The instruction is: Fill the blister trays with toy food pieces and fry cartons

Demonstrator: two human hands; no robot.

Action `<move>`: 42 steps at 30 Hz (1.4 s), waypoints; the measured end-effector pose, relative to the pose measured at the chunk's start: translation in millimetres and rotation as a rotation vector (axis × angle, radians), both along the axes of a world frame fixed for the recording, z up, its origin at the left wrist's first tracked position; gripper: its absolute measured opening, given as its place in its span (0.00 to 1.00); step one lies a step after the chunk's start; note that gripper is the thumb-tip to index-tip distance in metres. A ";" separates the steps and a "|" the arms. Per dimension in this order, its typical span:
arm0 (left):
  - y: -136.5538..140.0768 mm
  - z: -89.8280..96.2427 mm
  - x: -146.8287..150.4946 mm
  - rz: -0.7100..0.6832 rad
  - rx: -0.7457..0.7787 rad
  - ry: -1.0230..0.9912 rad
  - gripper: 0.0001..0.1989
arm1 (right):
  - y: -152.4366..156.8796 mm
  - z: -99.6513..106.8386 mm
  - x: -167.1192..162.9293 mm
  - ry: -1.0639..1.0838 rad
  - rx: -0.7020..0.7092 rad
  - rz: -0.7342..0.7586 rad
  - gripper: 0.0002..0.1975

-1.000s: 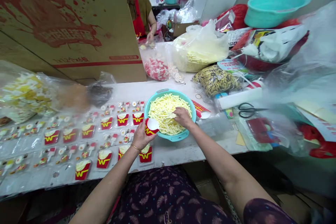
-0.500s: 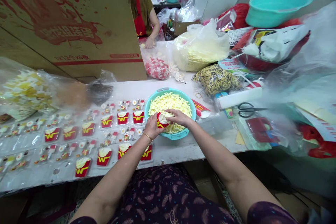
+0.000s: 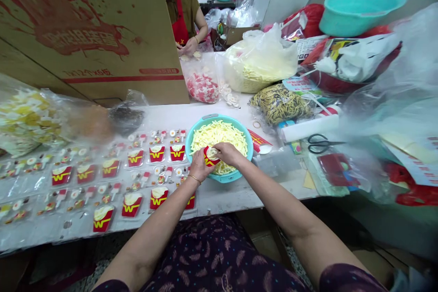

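A small red fries box (image 3: 211,161) with a yellow W is gripped by my left hand (image 3: 200,168) over the near side of a turquoise basin (image 3: 226,178). Pale yellow toy fries (image 3: 221,134) fill the basin. My right hand (image 3: 227,153) bends over the mouth of the box with its fingers closed. What they pinch there is hidden. To the left, filled red fries boxes (image 3: 158,197) lie in rows in clear plastic trays, with small toy food pieces (image 3: 167,172) beside them.
Behind the basin stand bags of pale pieces (image 3: 255,77), red-and-white pieces (image 3: 203,87) and dark strands (image 3: 280,102). Black scissors (image 3: 320,143) lie at right. A large carton (image 3: 130,73) rises at back left. A person in a red apron (image 3: 179,27) works across the table.
My right hand has closed in on the box mouth, its fingers curling down over it. My left hand keeps holding the box. The view has shifted slightly, and the other person's hands have come together.
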State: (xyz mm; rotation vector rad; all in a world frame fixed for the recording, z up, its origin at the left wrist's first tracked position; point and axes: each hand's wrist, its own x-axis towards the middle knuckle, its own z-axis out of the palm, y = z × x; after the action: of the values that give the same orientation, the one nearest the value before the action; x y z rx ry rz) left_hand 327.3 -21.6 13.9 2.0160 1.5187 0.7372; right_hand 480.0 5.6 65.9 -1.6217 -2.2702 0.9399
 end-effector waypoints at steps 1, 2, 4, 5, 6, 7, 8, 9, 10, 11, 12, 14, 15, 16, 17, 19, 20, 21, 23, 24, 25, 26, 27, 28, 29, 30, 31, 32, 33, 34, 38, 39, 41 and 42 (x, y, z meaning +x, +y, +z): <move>0.6 -0.3 1.4 -0.003 0.003 -0.009 0.33 | 0.1 0.3 -0.6 0.007 -0.003 0.015 0.09; 1.2 -0.6 2.6 -0.004 0.007 -0.016 0.33 | 0.4 0.5 -0.8 0.036 -0.022 0.021 0.09; 2.5 -1.1 3.7 -0.001 0.016 -0.026 0.33 | 1.6 0.3 0.4 0.128 -0.068 -0.013 0.13; 3.0 -1.4 3.8 0.003 0.021 -0.030 0.34 | 2.1 -0.2 1.4 0.169 -0.080 -0.046 0.15; 3.5 -1.8 3.8 0.004 0.026 -0.033 0.34 | 2.4 -1.1 1.9 0.197 -0.084 -0.075 0.16; 3.7 -2.2 3.9 0.002 0.032 -0.037 0.34 | 2.1 -2.3 1.6 0.212 -0.081 -0.088 0.15; 3.7 -2.8 4.1 -0.001 0.038 -0.040 0.34 | 1.2 -3.8 0.1 0.220 -0.076 -0.076 0.12; 3.5 -3.6 4.4 -0.008 0.044 -0.041 0.33 | -0.3 -5.5 -2.5 0.225 -0.077 -0.045 0.10; 3.1 -4.6 4.7 -0.020 0.049 -0.039 0.32 | -2.2 -7.2 -5.7 0.232 -0.087 -0.005 0.10; 2.6 -5.9 4.7 -0.038 0.051 -0.034 0.32 | -4.4 -8.8 -8.9 0.239 -0.108 0.043 0.10; 2.1 -7.3 4.4 -0.058 0.049 -0.028 0.31 | -6.5 -10.1 -11.3 0.246 -0.135 0.096 0.11; 1.5 -9.9 2.1 -0.088 0.039 -0.023 0.29 | -8.8 -11.4 -11.1 0.271 -0.177 0.184 0.12; 1.7 -10.8 0.1 -0.091 0.034 -0.026 0.29 | -8.5 -11.5 -8.1 0.286 -0.178 0.188 0.13; 2.2 -11.4 -2.5 -0.086 0.029 -0.029 0.30 | -7.1 -11.5 -3.5 0.288 -0.161 0.156 0.13; 3.0 -11.5 -5.5 -0.075 0.025 -0.029 0.31 | -4.7 -11.6 2.2 0.262 -0.126 0.089 0.14; 5.0 -10.8 -12.3 -0.050 0.014 -0.024 0.33 | 2.6 -12.8 13.3 0.119 -0.015 -0.074 0.15; 6.0 -10.1 -15.7 -0.042 0.009 -0.017 0.33 | 6.6 -14.3 17.2 0.016 0.044 -0.125 0.16; 6.9 -9.3 -19.1 -0.037 0.003 -0.009 0.34 | 10.5 -16.5 19.3 -0.086 0.097 -0.137 0.19; 7.9 -8.3 -25.5 -0.032 -0.007 0.012 0.34 | 16.6 -22.9 18.6 -0.243 0.171 -0.088 0.22; 8.0 -8.1 -28.6 -0.030 -0.013 0.023 0.34 | 18.9 -26.7 16.6 -0.291 0.185 -0.057 0.21; 8.1 -8.1 -31.6 -0.025 -0.018 0.034 0.35 | 20.7 -30.6 14.7 -0.320 0.188 -0.035 0.19; 8.0 -8.2 -34.4 -0.018 -0.022 0.042 0.35 | 22.2 -34.4 13.6 -0.325 0.186 -0.034 0.16; 8.0 -8.6 -37.0 -0.011 -0.025 0.046 0.36 | 23.7 -37.7 13.7 -0.305 0.178 -0.055 0.14; 8.1 -8.9 -39.3 -0.003 -0.026 0.045 0.36 | 25.0 -40.1 15.5 -0.258 0.164 -0.093 0.13; 8.4 -9.2 -41.2 0.004 -0.027 0.040 0.36 | 26.3 -41.6 18.9 -0.188 0.140 -0.145 0.13; 8.9 -9.4 -42.4 0.010 -0.029 0.031 0.37 | 27.4 -42.0 23.4 -0.102 0.107 -0.205 0.13; 9.5 -9.3 -42.9 0.014 -0.033 0.021 0.37 | 28.0 -41.2 28.5 -0.006 0.064 -0.264 0.13; 10.4 -9.0 -42.6 0.017 -0.038 0.010 0.37 | 28.2 -39.3 33.6 0.095 0.013 -0.312 0.13; 11.3 -8.4 -41.6 0.019 -0.042 0.000 0.37 | 27.6 -36.6 38.0 0.198 -0.045 -0.347 0.12; 12.3 -7.5 -40.0 0.020 -0.044 -0.007 0.37 | 26.4 -33.3 41.3 0.302 -0.110 -0.370 0.12; 15.4 -2.7 -31.2 -0.008 -0.028 -0.017 0.37 | 17.5 -19.7 42.4 0.693 -0.355 -0.418 0.13; 15.7 -1.7 -29.4 -0.015 -0.021 -0.015 0.37 | 15.5 -17.6 41.1 0.760 -0.396 -0.429 0.14; 15.7 -0.5 -27.4 -0.024 -0.013 -0.012 0.38 | 13.1 -15.8 39.5 0.842 -0.447 -0.447 0.15; 15.5 -0.3 -27.3 -0.024 -0.012 -0.010 0.38 | 12.8 -16.0 39.9 0.855 -0.460 -0.452 0.14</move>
State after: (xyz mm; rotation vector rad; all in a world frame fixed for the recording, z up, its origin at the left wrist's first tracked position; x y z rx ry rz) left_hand 300.0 -6.1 13.6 2.0156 1.4879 0.7260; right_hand 519.9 18.4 50.0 -1.3727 -1.1216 1.6705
